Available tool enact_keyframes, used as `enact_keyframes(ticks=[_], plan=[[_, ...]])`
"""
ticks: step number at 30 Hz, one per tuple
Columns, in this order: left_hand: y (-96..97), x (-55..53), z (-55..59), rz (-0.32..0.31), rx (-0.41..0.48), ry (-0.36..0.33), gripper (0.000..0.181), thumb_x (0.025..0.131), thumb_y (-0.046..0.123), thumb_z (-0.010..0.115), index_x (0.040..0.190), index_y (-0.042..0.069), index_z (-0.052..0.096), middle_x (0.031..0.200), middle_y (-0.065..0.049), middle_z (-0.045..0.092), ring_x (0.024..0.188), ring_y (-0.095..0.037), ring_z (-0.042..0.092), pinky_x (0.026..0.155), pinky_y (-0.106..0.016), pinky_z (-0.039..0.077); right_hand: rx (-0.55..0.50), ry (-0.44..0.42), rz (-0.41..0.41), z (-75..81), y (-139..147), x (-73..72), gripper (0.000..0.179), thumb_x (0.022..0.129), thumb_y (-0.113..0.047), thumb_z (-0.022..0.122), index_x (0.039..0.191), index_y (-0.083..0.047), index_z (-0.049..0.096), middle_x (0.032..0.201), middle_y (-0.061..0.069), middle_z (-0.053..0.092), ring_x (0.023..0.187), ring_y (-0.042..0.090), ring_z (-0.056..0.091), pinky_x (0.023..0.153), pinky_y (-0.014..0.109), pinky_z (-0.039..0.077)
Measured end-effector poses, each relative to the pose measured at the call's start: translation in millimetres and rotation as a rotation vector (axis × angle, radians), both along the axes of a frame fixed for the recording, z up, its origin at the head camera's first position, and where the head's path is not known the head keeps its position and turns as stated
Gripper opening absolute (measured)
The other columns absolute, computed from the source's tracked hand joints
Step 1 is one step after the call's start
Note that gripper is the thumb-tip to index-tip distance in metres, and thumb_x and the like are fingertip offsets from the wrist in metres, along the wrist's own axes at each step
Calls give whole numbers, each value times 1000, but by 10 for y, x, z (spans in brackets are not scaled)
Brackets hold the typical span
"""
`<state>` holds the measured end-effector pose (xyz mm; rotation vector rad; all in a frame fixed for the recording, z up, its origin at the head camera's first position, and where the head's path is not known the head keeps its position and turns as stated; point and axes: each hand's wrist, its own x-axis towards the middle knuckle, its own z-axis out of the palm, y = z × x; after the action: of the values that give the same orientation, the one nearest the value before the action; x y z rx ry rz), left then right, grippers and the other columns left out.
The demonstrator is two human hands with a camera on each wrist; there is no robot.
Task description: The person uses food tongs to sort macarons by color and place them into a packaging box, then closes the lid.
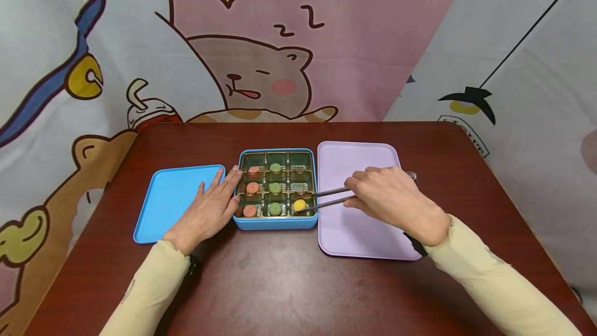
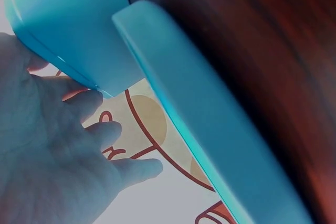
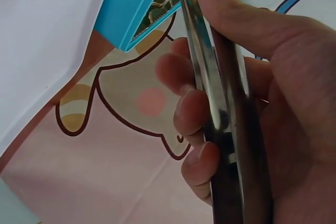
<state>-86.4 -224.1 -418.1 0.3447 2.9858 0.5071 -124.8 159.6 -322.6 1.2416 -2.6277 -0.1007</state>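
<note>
A blue box (image 1: 275,224) with a divided dark tray inside stands on the table. Pink-orange round pieces (image 1: 252,187) sit in its left column and green round pieces (image 1: 275,187) in the middle one. In the front right compartment is a yellow round piece (image 1: 300,205), between the tips of metal tongs (image 1: 332,192). My right hand (image 1: 392,196) grips the tongs, with fingers and thumb wrapped round them in the right wrist view. My left hand (image 1: 207,211) has its fingers extended, fingertips at the box's left rim; in the left wrist view they lie along the box wall (image 2: 68,35).
To the right of the box lies a lilac tray (image 1: 361,245), under my right hand. A blue lid (image 1: 172,196) lies on the left, partly beneath my left hand. The brown table (image 1: 280,284) ends at a cartoon-printed curtain (image 1: 364,40) behind.
</note>
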Motion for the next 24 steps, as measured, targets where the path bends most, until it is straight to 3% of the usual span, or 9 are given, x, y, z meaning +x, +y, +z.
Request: enact_keyframes(ticks=[9,24], plan=[[2,2,3,6,-5,6,62,112,34,40,167,13,20,174,-6,11,159,-37,7,117,-74,11,28,40,3,34,-129,7,33,78,-35,91,76,-15,65,65,-5,56,58,18,57,42,35,42],[10,3,10,8,-2,12,62,112,33,41,167,13,21,174,-6,13,159,-37,7,117,-75,11,71,12,-9,52,-226,15,35,78,-38,91,77,-13,67,65,-3,57,58,18,58,45,36,46]])
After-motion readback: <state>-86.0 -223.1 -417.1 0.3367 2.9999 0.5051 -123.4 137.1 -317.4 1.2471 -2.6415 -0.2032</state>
